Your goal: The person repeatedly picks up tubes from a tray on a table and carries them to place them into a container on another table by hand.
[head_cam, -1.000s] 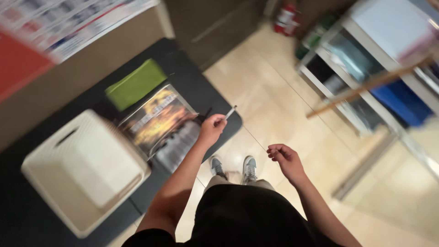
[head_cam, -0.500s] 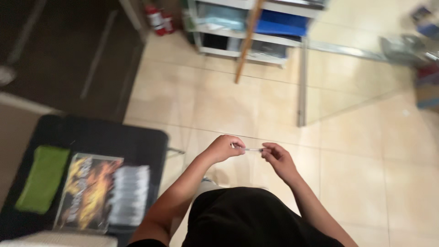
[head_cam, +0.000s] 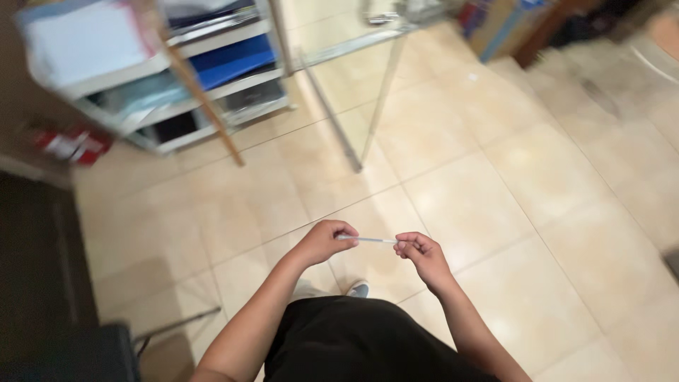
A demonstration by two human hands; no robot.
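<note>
Black top (head_cam: 368, 339), bare forearms, grey-white sneaker (head_cam: 358, 288).

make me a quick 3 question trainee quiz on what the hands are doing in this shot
1. True or false: the thin white stick is held by one hand only.
2. Which way does the stick lie between the hands? A) upright B) roughly level C) pointing straight down at the tiled floor
3. What leans against the white shelf unit at upper left?

Key
1. False: the left hand pinches one end and the right hand the other.
2. B
3. A long wooden pole, slanting down to the floor.
</note>
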